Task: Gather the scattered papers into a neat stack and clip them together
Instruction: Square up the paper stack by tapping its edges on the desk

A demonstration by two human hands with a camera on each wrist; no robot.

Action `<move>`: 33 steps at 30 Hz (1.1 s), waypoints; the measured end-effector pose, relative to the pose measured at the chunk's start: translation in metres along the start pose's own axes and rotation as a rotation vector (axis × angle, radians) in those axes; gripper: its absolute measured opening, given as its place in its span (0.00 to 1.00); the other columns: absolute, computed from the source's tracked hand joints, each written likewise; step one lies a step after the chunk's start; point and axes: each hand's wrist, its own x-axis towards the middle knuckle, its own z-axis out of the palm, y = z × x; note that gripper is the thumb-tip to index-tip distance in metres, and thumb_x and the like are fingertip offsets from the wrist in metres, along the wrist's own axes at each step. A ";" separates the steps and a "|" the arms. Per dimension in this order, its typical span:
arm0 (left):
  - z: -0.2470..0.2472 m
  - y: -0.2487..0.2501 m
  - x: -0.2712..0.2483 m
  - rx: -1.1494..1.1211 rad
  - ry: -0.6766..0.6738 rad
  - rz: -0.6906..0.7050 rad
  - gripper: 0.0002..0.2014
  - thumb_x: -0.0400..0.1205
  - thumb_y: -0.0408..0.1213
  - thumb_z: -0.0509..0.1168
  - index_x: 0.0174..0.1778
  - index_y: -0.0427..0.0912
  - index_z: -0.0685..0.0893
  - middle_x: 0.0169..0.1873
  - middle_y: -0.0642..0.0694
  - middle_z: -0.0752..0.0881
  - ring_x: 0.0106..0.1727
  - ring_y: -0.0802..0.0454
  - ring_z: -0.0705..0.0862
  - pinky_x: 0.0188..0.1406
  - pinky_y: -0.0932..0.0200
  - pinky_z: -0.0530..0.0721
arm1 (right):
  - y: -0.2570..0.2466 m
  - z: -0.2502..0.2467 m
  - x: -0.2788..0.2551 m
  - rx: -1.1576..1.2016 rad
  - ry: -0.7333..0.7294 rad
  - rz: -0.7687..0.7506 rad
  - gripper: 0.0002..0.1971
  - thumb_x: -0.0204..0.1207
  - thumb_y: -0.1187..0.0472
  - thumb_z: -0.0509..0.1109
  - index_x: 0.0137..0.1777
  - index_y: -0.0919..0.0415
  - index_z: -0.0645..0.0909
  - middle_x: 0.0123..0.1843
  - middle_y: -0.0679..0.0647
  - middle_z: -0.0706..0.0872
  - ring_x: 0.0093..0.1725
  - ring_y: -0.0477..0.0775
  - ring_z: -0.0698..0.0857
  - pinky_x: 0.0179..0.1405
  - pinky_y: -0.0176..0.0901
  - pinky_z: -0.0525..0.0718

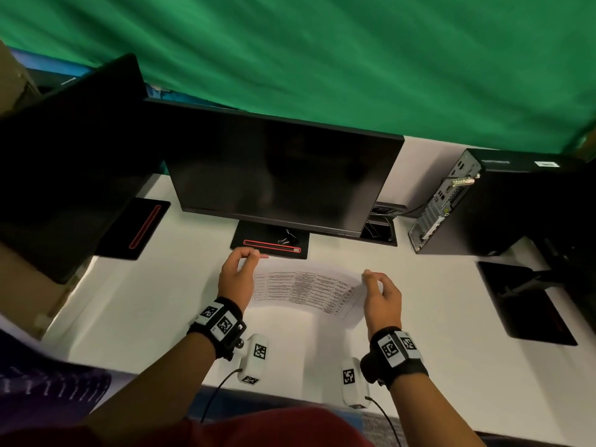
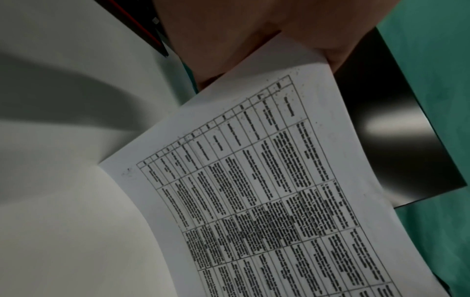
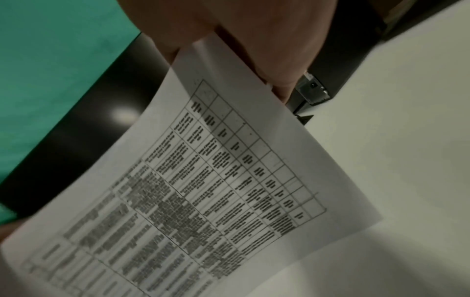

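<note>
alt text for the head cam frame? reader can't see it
Both hands, left hand and right hand, hold printed papers by the side edges above a white desk. A binder clip lies on the base of the dark monitor just behind them.

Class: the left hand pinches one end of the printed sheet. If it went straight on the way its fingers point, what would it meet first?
Probably the monitor stand base, where the binder clip lies, just beyond the left hand; depth is uncertain.
</note>
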 end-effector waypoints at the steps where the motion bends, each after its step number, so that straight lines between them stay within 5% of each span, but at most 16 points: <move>1: 0.000 -0.001 0.000 0.003 0.001 0.002 0.09 0.82 0.47 0.61 0.42 0.50 0.84 0.44 0.52 0.89 0.47 0.43 0.86 0.44 0.47 0.84 | 0.000 -0.001 0.000 -0.002 0.005 -0.016 0.11 0.82 0.58 0.67 0.38 0.53 0.84 0.43 0.49 0.86 0.45 0.54 0.80 0.45 0.46 0.77; 13: -0.001 0.001 -0.003 -0.009 -0.022 0.019 0.09 0.82 0.46 0.60 0.45 0.48 0.83 0.44 0.51 0.86 0.47 0.41 0.86 0.36 0.51 0.82 | 0.002 -0.004 0.006 -0.005 -0.016 -0.019 0.08 0.83 0.59 0.67 0.43 0.52 0.85 0.48 0.47 0.87 0.50 0.54 0.81 0.48 0.48 0.79; 16: -0.009 -0.001 -0.007 -0.095 -0.156 0.012 0.12 0.78 0.48 0.64 0.54 0.48 0.78 0.51 0.48 0.86 0.49 0.45 0.87 0.42 0.51 0.88 | 0.000 -0.007 0.003 0.044 -0.044 -0.065 0.04 0.83 0.56 0.69 0.46 0.49 0.84 0.53 0.52 0.88 0.52 0.56 0.83 0.52 0.49 0.81; 18: -0.019 -0.008 -0.007 -0.124 -0.271 0.005 0.14 0.77 0.36 0.69 0.57 0.49 0.77 0.52 0.46 0.85 0.52 0.45 0.87 0.45 0.49 0.90 | -0.006 -0.012 -0.002 -0.010 -0.083 -0.127 0.02 0.81 0.58 0.71 0.51 0.50 0.82 0.56 0.53 0.87 0.55 0.56 0.84 0.48 0.38 0.81; 20: -0.026 -0.016 -0.005 -0.010 -0.295 0.003 0.15 0.79 0.27 0.68 0.55 0.50 0.78 0.49 0.45 0.85 0.53 0.44 0.87 0.48 0.50 0.89 | -0.015 -0.016 -0.005 -0.191 -0.088 -0.264 0.07 0.80 0.57 0.72 0.55 0.52 0.80 0.58 0.50 0.86 0.58 0.54 0.84 0.51 0.37 0.84; 23: -0.027 -0.021 -0.003 0.201 -0.268 0.063 0.08 0.83 0.32 0.65 0.53 0.49 0.79 0.49 0.46 0.87 0.53 0.48 0.86 0.48 0.60 0.86 | -0.040 -0.006 -0.011 -0.590 -0.100 -0.691 0.15 0.75 0.49 0.67 0.60 0.52 0.80 0.61 0.48 0.85 0.63 0.52 0.81 0.67 0.56 0.79; 25: -0.025 -0.023 -0.001 0.214 -0.273 0.084 0.07 0.83 0.33 0.65 0.51 0.51 0.79 0.50 0.45 0.88 0.53 0.48 0.86 0.47 0.64 0.84 | -0.059 0.018 -0.015 -0.844 -0.232 -0.874 0.22 0.73 0.46 0.66 0.65 0.52 0.79 0.67 0.49 0.83 0.70 0.53 0.77 0.76 0.63 0.70; 29: -0.027 -0.024 0.002 0.222 -0.279 0.079 0.08 0.83 0.33 0.66 0.51 0.52 0.79 0.49 0.44 0.87 0.52 0.46 0.87 0.49 0.56 0.87 | -0.074 0.082 -0.024 -1.272 -0.642 -0.825 0.36 0.74 0.47 0.71 0.81 0.52 0.65 0.82 0.53 0.71 0.85 0.58 0.63 0.85 0.66 0.51; 31: -0.028 -0.023 0.002 0.252 -0.285 0.087 0.08 0.83 0.34 0.66 0.54 0.48 0.78 0.48 0.44 0.87 0.52 0.46 0.87 0.45 0.62 0.84 | -0.072 0.101 -0.023 -1.423 -0.752 -0.708 0.31 0.76 0.54 0.71 0.79 0.54 0.67 0.75 0.57 0.79 0.78 0.62 0.74 0.80 0.62 0.66; 33: -0.030 -0.019 0.000 0.290 -0.289 0.102 0.07 0.83 0.35 0.66 0.55 0.47 0.77 0.47 0.46 0.86 0.50 0.49 0.86 0.42 0.67 0.81 | -0.073 0.106 -0.023 -1.523 -0.762 -0.705 0.20 0.78 0.59 0.69 0.70 0.55 0.75 0.59 0.57 0.87 0.61 0.61 0.86 0.60 0.53 0.82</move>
